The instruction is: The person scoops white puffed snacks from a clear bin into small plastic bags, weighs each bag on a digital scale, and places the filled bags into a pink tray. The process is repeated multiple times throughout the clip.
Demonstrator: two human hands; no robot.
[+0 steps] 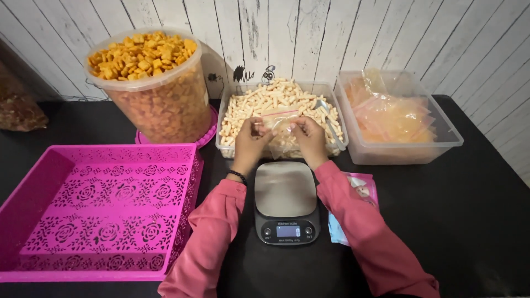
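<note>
1. Two hands work above the tabletop (475, 221): our left hand (249, 138) and right hand (309, 138) are raised side by side over the near edge of the middle tub (229, 107).
2. Between them we hold a small clear zip bag (280, 128) with a pink seal strip along its top. Left fingers (258, 124) are clamped on its left edge, right fingers (293, 123) on its right edge. Pale snack pieces show inside the bag.
3. Middle tub: clear, rectangular, filled with pale stick snacks (265, 99).
4. Right tub (441, 140): clear, rectangular, holding a heap of empty clear bags (392, 113) with pink seal strips.
5. Left rear: round clear bucket (157, 99), full of orange square crackers, standing on a round pink lid (207, 135).
6. Kitchen scale (286, 201) sits just below our hands, steel plate bare, small lit display at its near edge.
7. Pink and blue printed packet (361, 190) lies flat right of the scale, partly under our right sleeve.
8. Pink perforated tray (99, 209) with a rose pattern sits at left.
</note>
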